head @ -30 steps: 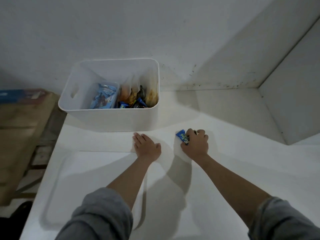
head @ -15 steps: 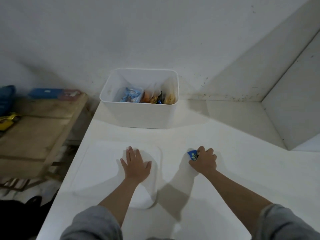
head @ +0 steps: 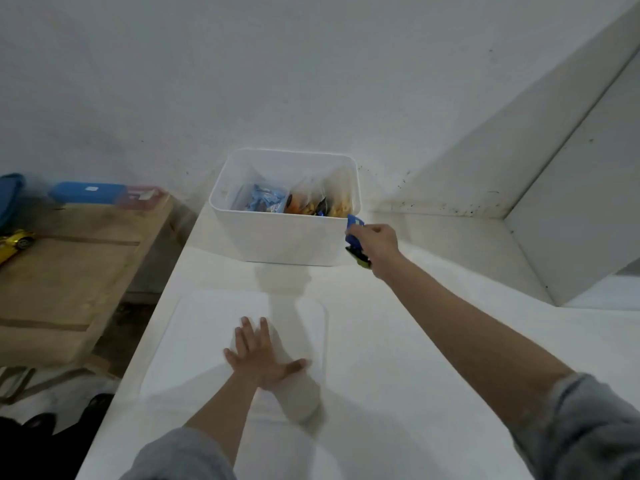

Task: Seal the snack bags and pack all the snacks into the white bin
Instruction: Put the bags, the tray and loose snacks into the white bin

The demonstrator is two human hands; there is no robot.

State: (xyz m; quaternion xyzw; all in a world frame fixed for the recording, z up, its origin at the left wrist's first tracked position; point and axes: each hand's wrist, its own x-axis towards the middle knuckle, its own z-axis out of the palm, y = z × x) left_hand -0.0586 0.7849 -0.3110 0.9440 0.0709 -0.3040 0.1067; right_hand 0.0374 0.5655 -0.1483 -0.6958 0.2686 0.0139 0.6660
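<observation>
The white bin [head: 277,237] stands at the far end of the white table. Inside it lie a light blue snack bag [head: 265,199] on the left and clear bags with orange and dark snacks [head: 317,204] on the right. My right hand [head: 375,244] is raised beside the bin's front right corner and grips a small blue snack packet [head: 355,228]; a dark and green bit shows below my fingers. My left hand [head: 261,355] rests flat, fingers spread, on the table near me.
A white wall runs behind the bin and a white block [head: 571,209] stands at the right. Left of the table is a lower wooden bench [head: 69,271] with a blue box [head: 86,192], a pink box and a yellow toy car [head: 15,241].
My right hand lifted the blue packet off the table and carried it up to the bin's right corner. My left hand slid back toward me. The camera view pulled back and tilted.
</observation>
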